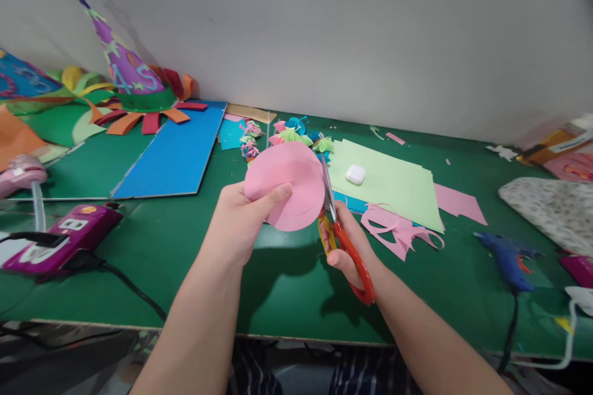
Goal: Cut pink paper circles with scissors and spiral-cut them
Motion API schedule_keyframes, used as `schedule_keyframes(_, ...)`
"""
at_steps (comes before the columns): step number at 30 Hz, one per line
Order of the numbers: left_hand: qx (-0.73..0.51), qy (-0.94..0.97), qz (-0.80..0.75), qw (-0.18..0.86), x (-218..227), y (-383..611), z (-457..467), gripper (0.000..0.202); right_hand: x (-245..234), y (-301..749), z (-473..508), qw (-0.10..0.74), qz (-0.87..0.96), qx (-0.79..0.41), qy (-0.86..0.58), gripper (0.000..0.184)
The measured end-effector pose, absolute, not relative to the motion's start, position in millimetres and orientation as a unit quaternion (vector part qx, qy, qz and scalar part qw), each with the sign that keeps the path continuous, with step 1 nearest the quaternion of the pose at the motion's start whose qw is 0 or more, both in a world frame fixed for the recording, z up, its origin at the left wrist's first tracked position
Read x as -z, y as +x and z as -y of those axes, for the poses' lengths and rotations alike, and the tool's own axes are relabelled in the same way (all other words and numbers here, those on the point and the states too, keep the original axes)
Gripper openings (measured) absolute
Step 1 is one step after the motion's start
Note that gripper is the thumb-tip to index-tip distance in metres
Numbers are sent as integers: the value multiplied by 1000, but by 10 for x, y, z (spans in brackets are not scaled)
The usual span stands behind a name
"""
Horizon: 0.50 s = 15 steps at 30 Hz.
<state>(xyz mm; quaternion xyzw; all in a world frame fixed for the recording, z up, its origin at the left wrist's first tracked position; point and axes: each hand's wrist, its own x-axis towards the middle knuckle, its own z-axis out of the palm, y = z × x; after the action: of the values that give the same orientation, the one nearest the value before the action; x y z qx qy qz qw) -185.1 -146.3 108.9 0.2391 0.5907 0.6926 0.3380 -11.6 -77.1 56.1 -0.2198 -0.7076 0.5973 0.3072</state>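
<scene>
My left hand (241, 219) pinches a round pink paper disc (287, 188) and holds it up above the green table (185, 271). My right hand (352, 247) grips red and yellow scissors (340, 228); their blades run along the disc's right edge. Pink paper offcuts (398, 231) lie just right of the scissors. Behind them are light green paper sheets (389, 182) with a small white case (355, 174) on top.
A blue sheet (176, 154), a purple cone hat (125, 68) and coloured strips sit at the back left. Small paper flowers (287, 133) lie behind the disc. A blue glue gun (507, 259) is at right, purple devices (65, 237) at left.
</scene>
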Motion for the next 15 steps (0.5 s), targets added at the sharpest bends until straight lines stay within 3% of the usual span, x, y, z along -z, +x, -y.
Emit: schedule_keyframes(15,-668,255,-578,393,-1047,-1739,1423,31,-450,184,686,301,746,-550,-227,91)
